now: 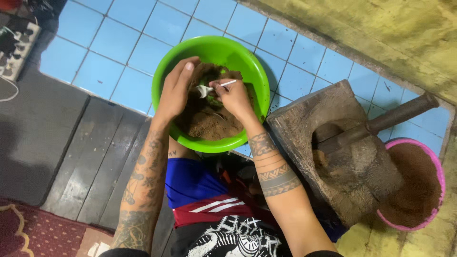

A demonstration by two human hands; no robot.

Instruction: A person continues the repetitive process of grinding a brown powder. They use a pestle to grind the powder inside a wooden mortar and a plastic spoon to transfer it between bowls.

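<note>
Two bare hands work inside a green bowl (164,66) that sits on the blue tiled floor (95,62). The right hand (235,97) has its grip closed on a white spoon (214,87), whose scoop end points toward 9 o'clock, into the cupped palm of the left hand (176,90). The left hand's fingers are curved and open, holding nothing that shows, beside the spoon. Brown powder (204,124) fills the lower half of the bowl, heaped toward 6 o'clock, with some darker lumps near the spoon. At 3 o'clock from the bowl stands a wooden mortar block (342,157) dusted with the same powder, a dark pestle (381,123) resting in its hollow. Further toward 4 o'clock a pink bowl (440,176) holds more brown powder. So much of the pounding looks done, judging by two filled bowls; the spooning looks to be midway.
</note>
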